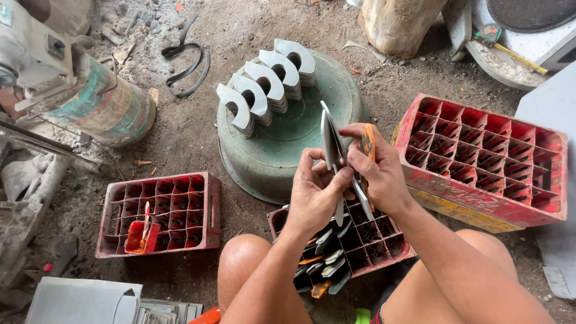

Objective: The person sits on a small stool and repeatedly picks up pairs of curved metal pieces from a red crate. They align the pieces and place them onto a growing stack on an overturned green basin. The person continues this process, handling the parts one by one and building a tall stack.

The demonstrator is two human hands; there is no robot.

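My left hand [315, 192] and my right hand [375, 171] meet in front of me over a red crate [399, 249] between my knees. Together they hold a flat grey metal blade piece [329, 141], upright, with its edge toward me. My right hand also grips an orange-handled tool [368, 144]. More grey and orange blade pieces [324, 264] lie in the crate's compartments below my hands. Beyond my hands, an upturned green basin [282, 150] carries several stacks of curved grey metal plates [267, 84].
An empty red compartment crate [486, 162] leans at the right. Another red crate [159, 213] at the left holds an orange scrap. A drum-shaped machine [96, 102] stands far left, a log [399, 21] at the top, a black strap [189, 63] on the dirt.
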